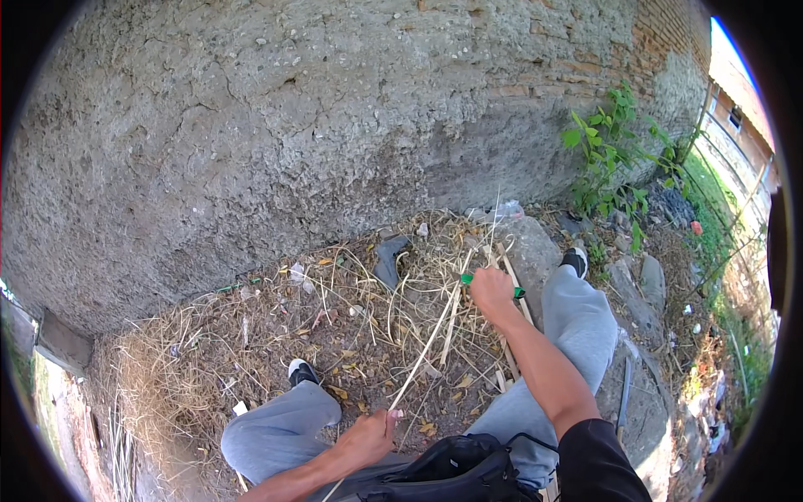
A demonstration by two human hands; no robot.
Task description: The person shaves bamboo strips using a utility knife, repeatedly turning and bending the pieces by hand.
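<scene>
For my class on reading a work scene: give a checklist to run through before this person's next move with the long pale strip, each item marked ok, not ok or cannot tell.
1. Left hand grips the near end of the long pale strip: ok.
2. Right hand closed on the green-handled tool at the strip's far end: ok.
3. Tool's working end visible: cannot tell, the hand hides it.
4. Strip runs free between the hands: not ok, it lies over tangled dry straw.
5. Feet planted, left shoe and right shoe on the ground: ok.
6. Black bag at the lap clear of the strip: cannot tell.
</scene>
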